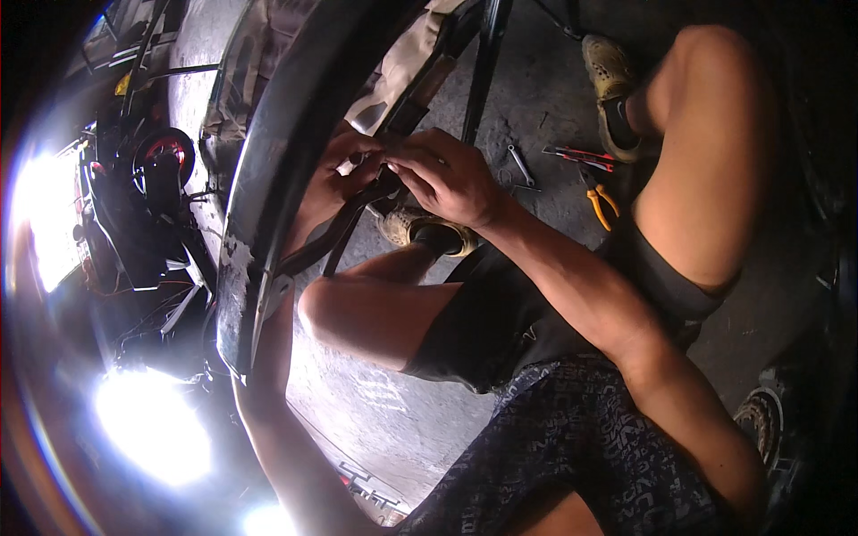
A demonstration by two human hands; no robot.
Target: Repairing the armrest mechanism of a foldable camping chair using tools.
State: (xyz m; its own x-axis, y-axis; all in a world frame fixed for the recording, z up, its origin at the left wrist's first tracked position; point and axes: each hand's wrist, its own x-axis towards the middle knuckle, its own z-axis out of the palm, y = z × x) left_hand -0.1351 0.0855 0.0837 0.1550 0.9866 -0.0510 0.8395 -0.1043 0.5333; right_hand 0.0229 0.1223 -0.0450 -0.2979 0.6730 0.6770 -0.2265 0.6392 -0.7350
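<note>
My left hand (332, 179) reaches behind a long, curved dark panel (290, 116) with a scuffed lower end. The panel hides part of that forearm. Its fingertips are bent together beside a black frame bar (409, 116). From the other side my right hand (451, 179) meets it, thumb and fingers pinched at the same spot. Whatever small piece lies between the fingertips is too dark and covered to make out. Just below the hands runs a dark curved tube (335, 234). Pale crumpled cloth or sheeting (402, 67) shows above them, behind the bar.
On the floor to the right lie a wrench (520, 166), a red and black cutter (581, 159) and orange-handled pliers (599, 201). My clog-shod feet (612, 89) stand around the frame. A wheel with a red rim (165, 156) is at the left, above bright lights.
</note>
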